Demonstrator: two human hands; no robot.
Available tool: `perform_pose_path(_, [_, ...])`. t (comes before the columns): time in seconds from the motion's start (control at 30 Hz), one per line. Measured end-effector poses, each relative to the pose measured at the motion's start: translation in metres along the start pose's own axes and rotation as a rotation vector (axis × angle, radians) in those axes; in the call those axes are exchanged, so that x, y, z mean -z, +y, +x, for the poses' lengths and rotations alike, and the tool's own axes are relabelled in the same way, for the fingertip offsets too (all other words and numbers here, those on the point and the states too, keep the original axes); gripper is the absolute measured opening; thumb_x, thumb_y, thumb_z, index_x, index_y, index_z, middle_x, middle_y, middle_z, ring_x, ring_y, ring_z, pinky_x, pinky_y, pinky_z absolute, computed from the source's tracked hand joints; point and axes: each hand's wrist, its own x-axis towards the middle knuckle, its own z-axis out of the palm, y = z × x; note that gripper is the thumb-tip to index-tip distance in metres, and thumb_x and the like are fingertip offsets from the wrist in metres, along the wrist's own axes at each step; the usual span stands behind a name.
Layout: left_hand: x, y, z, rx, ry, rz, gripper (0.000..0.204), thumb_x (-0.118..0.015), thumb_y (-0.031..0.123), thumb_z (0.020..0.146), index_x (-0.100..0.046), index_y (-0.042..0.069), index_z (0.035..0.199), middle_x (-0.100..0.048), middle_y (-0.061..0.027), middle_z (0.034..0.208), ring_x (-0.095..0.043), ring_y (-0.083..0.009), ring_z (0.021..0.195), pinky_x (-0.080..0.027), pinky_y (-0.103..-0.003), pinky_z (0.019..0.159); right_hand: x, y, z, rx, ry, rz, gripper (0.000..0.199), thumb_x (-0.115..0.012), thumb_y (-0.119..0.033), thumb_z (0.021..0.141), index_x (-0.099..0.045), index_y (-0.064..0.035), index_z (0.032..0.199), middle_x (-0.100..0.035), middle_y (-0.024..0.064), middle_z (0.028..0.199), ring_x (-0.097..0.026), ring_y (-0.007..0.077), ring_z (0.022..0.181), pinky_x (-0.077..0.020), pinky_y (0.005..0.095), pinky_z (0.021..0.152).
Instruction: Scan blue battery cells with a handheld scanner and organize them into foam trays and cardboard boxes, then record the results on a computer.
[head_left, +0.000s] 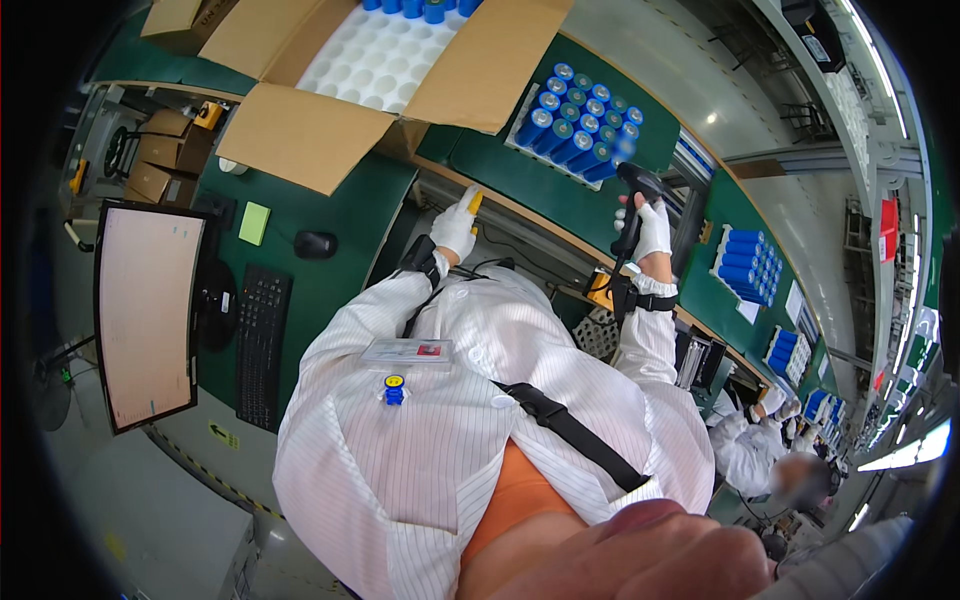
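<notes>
My right hand (654, 228), in a white glove, is wrapped round the grip of a black handheld barcode scanner (643, 183). The scanner's head is beside the near right corner of a block of upright blue cylindrical battery cells (573, 128), standing in rows in a white tray (516, 130). A bluish glow lies on the cells closest to the scanner. My left hand (456, 230), gloved with yellow fingertips, hangs near the bench edge with its fingers extended. It holds nothing that I can see.
An open cardboard box (300, 130) with a white honeycomb insert (375, 65) and several blue cells stands at the far left. Leftward are a monitor (148, 315), keyboard (262, 345) and mouse (315, 244). More blue cells (750, 265) sit at right, with a person (750, 450) beyond.
</notes>
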Motion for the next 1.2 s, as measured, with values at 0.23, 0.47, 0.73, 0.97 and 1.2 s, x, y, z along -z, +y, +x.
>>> perform_pose_path(0.23, [0.021, 0.013, 0.009, 0.002, -0.050, 0.088, 0.080, -0.066, 0.014, 0.086, -0.027, 0.022, 0.155, -0.070, -0.0192, 0.093, -0.069, -0.0366, 0.085, -0.054, -0.046, 0.080, -0.010, -0.011, 0.001, 0.089, 0.030, 0.043, 0.038, -0.060, -0.016, 0.098, -0.042, -0.0090, 0.130, -0.066, 0.0129, 0.096, -0.063, 0.0197, 0.069, -0.0545, 0.0324, 0.056])
perform_pose_path(0.47, [0.013, 0.005, 0.014, 0.032, -0.067, 0.071, 0.077, -0.061, 0.012, 0.088, -0.026, 0.023, 0.156, -0.070, -0.0213, 0.095, -0.068, -0.0381, 0.084, -0.053, -0.047, 0.076, -0.053, -0.045, 0.063, 0.145, -0.151, 0.106, 0.037, -0.063, -0.020, 0.097, -0.046, -0.0080, 0.128, -0.065, 0.0156, 0.101, -0.062, 0.0247, 0.075, -0.0537, 0.0350, 0.059])
perform_pose_path(0.73, [0.018, 0.011, 0.013, 0.019, -0.111, 0.083, 0.069, -0.052, 0.007, 0.092, -0.027, 0.019, 0.156, -0.069, -0.0233, 0.092, -0.068, -0.0385, 0.081, -0.054, -0.045, 0.073, -0.080, -0.064, 0.142, 0.096, -0.074, 0.085, 0.028, -0.061, -0.017, 0.097, -0.047, -0.0100, 0.120, -0.066, 0.0122, 0.088, -0.064, 0.0241, 0.065, -0.0551, 0.0364, 0.052])
perform_pose_path(0.97, [0.019, 0.008, 0.012, 0.001, -0.136, 0.050, 0.068, -0.052, 0.009, 0.093, -0.027, 0.019, 0.156, -0.069, -0.0229, 0.103, -0.068, -0.0396, 0.085, -0.054, -0.046, 0.077, -0.074, -0.053, 0.133, 0.075, -0.119, 0.158, 0.029, -0.062, -0.019, 0.097, -0.048, -0.0049, 0.119, -0.065, 0.0174, 0.092, -0.062, 0.0262, 0.066, -0.0539, 0.0361, 0.053])
perform_pose_path(1.2, [0.013, 0.005, 0.016, 0.016, -0.174, 0.120, 0.075, -0.051, 0.002, 0.092, -0.021, 0.023, 0.158, -0.067, -0.0236, 0.085, -0.068, -0.0376, 0.073, -0.052, -0.044, 0.065, -0.068, -0.039, 0.096, 0.014, -0.137, 0.118, 0.035, -0.061, -0.020, 0.098, -0.045, -0.0081, 0.127, -0.065, 0.0174, 0.100, -0.061, 0.0252, 0.071, -0.0533, 0.0369, 0.057])
